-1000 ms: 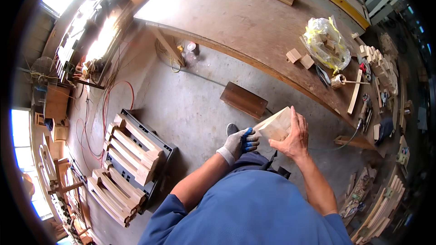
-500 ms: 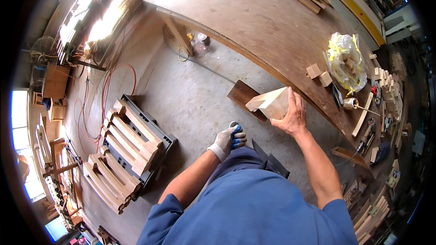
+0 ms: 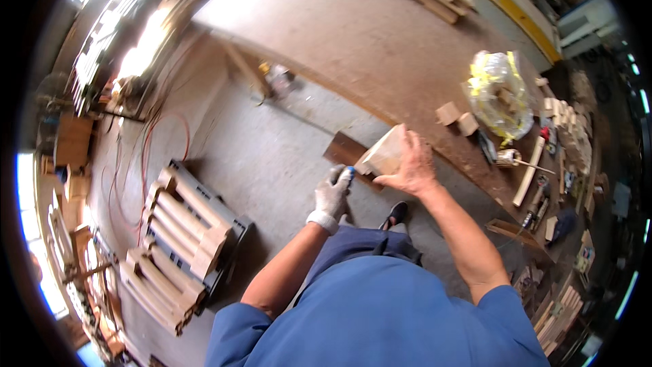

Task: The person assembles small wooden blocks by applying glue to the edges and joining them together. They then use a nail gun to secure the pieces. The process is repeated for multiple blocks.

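Pale wood, a blocky piece [image 3: 383,153], is gripped above the floor beside the worktop [image 3: 326,17] by the bare right hand [image 3: 415,167], thumb low, fingers along its side, probably to balance its weight. Near its lower end is the gloved left hand [image 3: 330,195], perhaps covered against splinters; I cannot tell whether it is closed.

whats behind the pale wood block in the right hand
Behind the pale wood block in the right hand, a dark brown wooden object and grey floor partly show. Whatever the block and hand cover cannot be seen.
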{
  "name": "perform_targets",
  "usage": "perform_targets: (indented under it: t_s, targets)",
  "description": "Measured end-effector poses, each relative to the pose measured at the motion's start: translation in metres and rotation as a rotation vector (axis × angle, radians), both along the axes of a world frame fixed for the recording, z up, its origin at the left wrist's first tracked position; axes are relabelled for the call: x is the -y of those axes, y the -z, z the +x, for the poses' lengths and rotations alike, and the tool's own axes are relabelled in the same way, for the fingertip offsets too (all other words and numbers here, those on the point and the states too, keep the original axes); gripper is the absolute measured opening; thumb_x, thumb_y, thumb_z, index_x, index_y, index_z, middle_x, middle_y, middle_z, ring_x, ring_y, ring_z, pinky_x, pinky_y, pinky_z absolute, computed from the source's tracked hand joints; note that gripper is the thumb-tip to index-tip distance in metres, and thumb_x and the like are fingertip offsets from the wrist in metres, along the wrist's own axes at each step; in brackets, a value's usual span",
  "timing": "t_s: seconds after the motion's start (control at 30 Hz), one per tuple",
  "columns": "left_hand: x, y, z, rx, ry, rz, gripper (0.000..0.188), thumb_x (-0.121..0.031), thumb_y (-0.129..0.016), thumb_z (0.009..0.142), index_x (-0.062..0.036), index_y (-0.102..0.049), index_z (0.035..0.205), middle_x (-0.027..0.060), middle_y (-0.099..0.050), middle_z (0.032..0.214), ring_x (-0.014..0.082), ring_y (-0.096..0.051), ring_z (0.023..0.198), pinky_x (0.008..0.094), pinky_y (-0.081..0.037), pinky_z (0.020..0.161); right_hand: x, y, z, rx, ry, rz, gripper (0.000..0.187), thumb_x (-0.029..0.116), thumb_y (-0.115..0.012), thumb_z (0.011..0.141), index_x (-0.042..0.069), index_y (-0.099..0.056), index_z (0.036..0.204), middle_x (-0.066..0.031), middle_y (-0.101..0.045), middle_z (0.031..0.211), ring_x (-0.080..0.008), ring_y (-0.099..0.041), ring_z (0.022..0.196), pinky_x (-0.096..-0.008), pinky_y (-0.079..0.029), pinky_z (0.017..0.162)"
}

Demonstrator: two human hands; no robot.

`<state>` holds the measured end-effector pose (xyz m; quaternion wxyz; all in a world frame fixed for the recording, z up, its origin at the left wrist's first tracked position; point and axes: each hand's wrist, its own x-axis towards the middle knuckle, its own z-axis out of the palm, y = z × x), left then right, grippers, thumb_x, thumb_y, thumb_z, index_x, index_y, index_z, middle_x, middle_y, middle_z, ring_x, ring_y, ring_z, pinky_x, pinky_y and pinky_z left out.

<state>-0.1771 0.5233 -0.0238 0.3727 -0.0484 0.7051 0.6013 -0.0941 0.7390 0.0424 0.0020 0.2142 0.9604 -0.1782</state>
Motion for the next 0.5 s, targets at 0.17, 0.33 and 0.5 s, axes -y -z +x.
perform_targets:
  t_s: [0.17,0.33,0.5]
  targets:
    - [-0.069,-0.024,-0.01,-0.526,0.098,-0.005,0.061,-0.04,-0.075,0.099,-0.0003,-0.062,0.144,0.0229,-0.067,0.138,0.0373,-0.064,0.131,0.045,-0.049,0.111,-0.019,-0.001,0.017,-0.033,-0.124,-0.229,0.149,0.067,-0.097,0.057,-0.002,-0.024,0.166,-0.0295,-0.042,0.159,-0.0463,-0.042,0.148,-0.051,-0.036,0.125]
    - [-0.107,-0.034,0.006,-0.611,0.419,-0.229,0.056,-0.044,-0.068,0.101,-0.0011,-0.067,0.137,0.0242,-0.07,0.132,0.0407,-0.067,0.123,0.0452,-0.052,0.106,-0.054,0.002,0.043,-0.189,-0.21,-0.404,0.127,0.063,-0.091,0.071,-0.003,-0.034,0.163,-0.0274,-0.051,0.155,-0.0415,-0.049,0.145,-0.0471,-0.04,0.122]
    - [-0.096,-0.018,0.012,-0.618,0.301,-0.314,0.053,-0.044,-0.065,0.104,-0.0003,-0.07,0.133,0.0239,-0.076,0.119,0.0366,-0.075,0.111,0.044,-0.055,0.097,-0.124,0.017,0.1,-0.234,0.052,-0.383,0.074,0.048,-0.081,0.088,-0.002,-0.063,0.139,-0.0253,-0.067,0.132,-0.0427,-0.066,0.121,-0.0477,-0.055,0.104]
